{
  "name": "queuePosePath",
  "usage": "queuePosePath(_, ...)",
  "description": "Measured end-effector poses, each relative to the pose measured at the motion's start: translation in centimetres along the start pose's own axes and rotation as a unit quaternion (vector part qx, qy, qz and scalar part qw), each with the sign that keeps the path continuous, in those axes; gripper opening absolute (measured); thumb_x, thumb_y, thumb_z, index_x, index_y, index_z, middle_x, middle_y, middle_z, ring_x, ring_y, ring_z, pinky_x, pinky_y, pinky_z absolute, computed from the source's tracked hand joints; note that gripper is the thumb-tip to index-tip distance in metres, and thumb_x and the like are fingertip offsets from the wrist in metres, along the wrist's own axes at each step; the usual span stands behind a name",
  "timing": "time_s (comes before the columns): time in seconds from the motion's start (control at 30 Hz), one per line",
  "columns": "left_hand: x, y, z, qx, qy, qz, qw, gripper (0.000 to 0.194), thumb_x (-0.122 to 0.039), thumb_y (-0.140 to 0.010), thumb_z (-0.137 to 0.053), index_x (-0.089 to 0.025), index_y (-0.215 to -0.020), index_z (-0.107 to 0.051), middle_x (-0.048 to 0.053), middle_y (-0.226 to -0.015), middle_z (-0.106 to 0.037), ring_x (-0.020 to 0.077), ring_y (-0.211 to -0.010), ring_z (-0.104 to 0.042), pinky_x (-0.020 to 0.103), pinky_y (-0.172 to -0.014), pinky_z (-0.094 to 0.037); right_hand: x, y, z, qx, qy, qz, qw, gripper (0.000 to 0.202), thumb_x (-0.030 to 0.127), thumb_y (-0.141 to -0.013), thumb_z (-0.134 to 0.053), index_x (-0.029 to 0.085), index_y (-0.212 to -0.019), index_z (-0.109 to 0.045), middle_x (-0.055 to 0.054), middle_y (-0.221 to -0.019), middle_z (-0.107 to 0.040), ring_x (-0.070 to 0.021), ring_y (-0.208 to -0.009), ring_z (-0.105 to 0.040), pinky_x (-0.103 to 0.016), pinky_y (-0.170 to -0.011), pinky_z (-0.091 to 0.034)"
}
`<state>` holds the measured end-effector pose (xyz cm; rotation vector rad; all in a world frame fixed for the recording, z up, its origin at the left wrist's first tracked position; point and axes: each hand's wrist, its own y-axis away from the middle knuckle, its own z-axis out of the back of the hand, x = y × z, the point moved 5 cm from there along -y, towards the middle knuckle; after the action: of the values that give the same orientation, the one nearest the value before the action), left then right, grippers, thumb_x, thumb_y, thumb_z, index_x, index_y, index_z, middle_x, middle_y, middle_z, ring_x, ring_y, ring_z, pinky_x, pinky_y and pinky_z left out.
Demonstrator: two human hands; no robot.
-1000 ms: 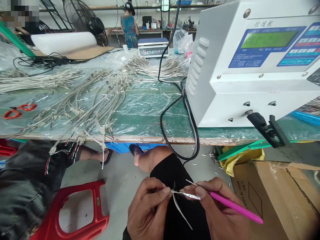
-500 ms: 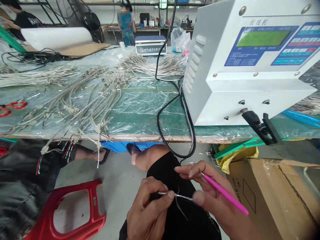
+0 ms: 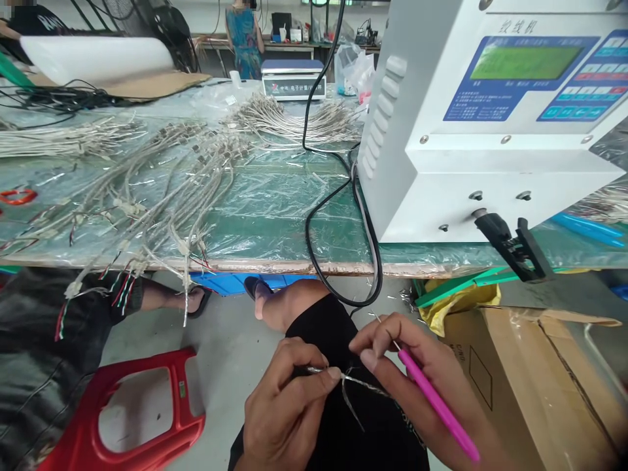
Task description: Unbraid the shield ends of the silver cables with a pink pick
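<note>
Low in the head view, my left hand (image 3: 289, 399) pinches a thin cable (image 3: 366, 384) with braided silvery strands between thumb and forefinger. From the pinch, one strand runs right toward my other hand and a loose one hangs down. Just to the right, my right hand (image 3: 417, 373) is closed on a slim tool with a pink handle (image 3: 439, 405) and a thin metal shaft. The shaft points up and left past the fingers; its tip is too small to make out. My right thumb sits close above the cable. Both hands are over my black-clothed lap.
A white machine (image 3: 461, 176) with a black clamp (image 3: 515, 245) stands at the table's right. Bundled cables (image 3: 186, 176) cover the left, some overhanging the edge. A black cord (image 3: 314, 261) loops down. A red stool (image 3: 142, 405), a seated person's leg and a cardboard box (image 3: 534, 366) flank me.
My right thumb has lifted from the cable strand toward its fingertips, and the pink tool has tilted steeper. My left hand keeps its pinch. The view has shifted slightly.
</note>
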<state>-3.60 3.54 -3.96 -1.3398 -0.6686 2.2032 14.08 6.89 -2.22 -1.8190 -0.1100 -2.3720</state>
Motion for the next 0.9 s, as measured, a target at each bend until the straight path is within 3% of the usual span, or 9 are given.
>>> queuePosePath(0.13, 0.1, 0.0, 0.1, 0.002, 0.019, 0.013, 1.000, 0.037, 0.012, -0.079, -0.063, -0.018, -0.100, -0.069, 0.005, -0.094, -0.062, 0.0155, -0.083, -0.062, 0.027, -0.069, -0.052, -0.1, 0.2, 0.4, 0.042, -0.014, -0.019, 0.999, 0.009, 0.029, -0.088, -0.068, 0.026, -0.092, -0.060, 0.000, -0.108, -0.073, -0.0182, -0.102, -0.069, -0.025, -0.083, -0.055)
queuePosePath(0.37, 0.1, -0.2, 0.0, -0.015, 0.074, 0.039, 0.996, 0.037, 0.014, -0.078, -0.066, -0.015, -0.100, -0.070, 0.004, -0.094, -0.061, 0.0128, -0.077, -0.063, 0.023, -0.058, -0.048, -2.3, -0.2, -0.9, 0.101, -0.168, -0.132, 0.972, 0.021, 0.029, -0.087, -0.073, 0.023, -0.083, -0.054, 0.004, -0.078, -0.065, -0.0101, -0.069, -0.055, -0.020, -0.061, -0.044)
queuePosePath(0.5, 0.2, -0.4, 0.0, -0.024, 0.081, 0.046, 0.995, 0.036, 0.014, -0.078, -0.065, -0.016, -0.099, -0.070, 0.003, -0.093, -0.061, 0.0128, -0.076, -0.063, 0.023, -0.057, -0.048, -2.5, -0.3, -1.1, 0.101, -0.207, -0.142, 0.963, 0.022, 0.031, -0.088, -0.072, 0.023, -0.084, -0.052, 0.004, -0.080, -0.064, -0.0108, -0.072, -0.054, -0.022, -0.065, -0.043)
queuePosePath(0.63, 0.4, -0.3, 0.2, -0.052, 0.079, 0.032, 0.995, 0.040, 0.016, -0.076, -0.065, -0.016, -0.099, -0.070, 0.003, -0.096, -0.061, 0.0141, -0.082, -0.064, 0.026, -0.067, -0.052, -2.0, -0.2, -1.2, 0.113, -0.223, -0.152, 0.956, 0.021, 0.028, -0.090, -0.069, 0.022, -0.083, -0.050, 0.004, -0.079, -0.062, -0.0115, -0.075, -0.055, -0.024, -0.071, -0.043)
queuePosePath(0.77, 0.3, -0.3, 0.4, -0.078, 0.086, 0.005, 0.993, 0.041, 0.020, -0.073, -0.063, -0.015, -0.094, -0.070, 0.003, -0.095, -0.061, 0.0157, -0.086, -0.062, 0.034, -0.079, -0.053, -2.6, -0.1, -1.5, 0.136, -0.243, -0.159, 0.947, 0.019, 0.025, -0.091, -0.067, 0.022, -0.083, -0.049, 0.004, -0.079, -0.061, -0.0102, -0.073, -0.054, -0.022, -0.067, -0.040)
queuePosePath(0.9, 0.0, -0.6, 0.5, -0.087, 0.093, -0.022, 0.992, 0.041, 0.022, -0.072, -0.060, -0.014, -0.091, -0.069, 0.003, -0.095, -0.061, 0.0159, -0.085, -0.060, 0.037, -0.080, -0.053, -3.3, 0.1, -1.8, 0.156, -0.239, -0.155, 0.946, 0.017, 0.022, -0.091, -0.067, 0.021, -0.084, -0.051, 0.005, -0.078, -0.061, -0.0097, -0.072, -0.051, -0.021, -0.065, -0.038)
